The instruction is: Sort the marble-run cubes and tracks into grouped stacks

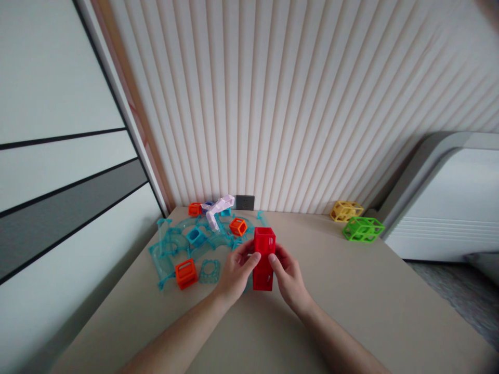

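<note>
We pinch the red block stack (264, 258) between both hands: left hand (235, 271) fingers and right hand (287, 275) fingers pressed on its opposite sides at mid-height. It looks light, rigid, hollow plastic; best gripped across the seam.

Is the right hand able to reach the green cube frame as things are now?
Probably yes. The right hand grips the red block stack, and the table between it and the green cube frame is bare, though the hand would have to let go first.
</note>
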A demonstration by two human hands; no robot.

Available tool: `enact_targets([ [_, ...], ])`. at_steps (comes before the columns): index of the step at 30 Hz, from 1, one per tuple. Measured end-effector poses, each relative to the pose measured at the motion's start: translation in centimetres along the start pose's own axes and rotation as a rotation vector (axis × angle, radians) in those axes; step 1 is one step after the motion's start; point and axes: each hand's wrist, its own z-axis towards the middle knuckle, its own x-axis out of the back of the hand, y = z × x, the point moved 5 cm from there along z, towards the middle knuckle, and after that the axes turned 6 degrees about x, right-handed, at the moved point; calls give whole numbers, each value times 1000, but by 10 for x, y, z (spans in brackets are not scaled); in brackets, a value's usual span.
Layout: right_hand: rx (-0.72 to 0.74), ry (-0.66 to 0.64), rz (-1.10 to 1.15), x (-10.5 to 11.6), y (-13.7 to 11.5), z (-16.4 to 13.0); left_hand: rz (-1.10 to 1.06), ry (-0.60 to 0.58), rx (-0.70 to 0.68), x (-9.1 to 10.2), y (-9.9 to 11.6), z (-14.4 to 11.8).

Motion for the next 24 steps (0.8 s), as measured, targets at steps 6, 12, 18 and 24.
enact_targets([
  [6, -3, 11, -2, 0, 0, 1, -19, 13, -3, 4, -5, 3],
  [12, 53, -24, -63, 0, 0, 1, -204, 72, 80, 6, -10, 6],
  [18, 55, -45, -55, 2, 1, 0, -319, 17, 155, 2, -5, 5],
  [24, 98, -91, -90, 3, 2, -2, -292, -8, 192, 5, -7, 6],
])
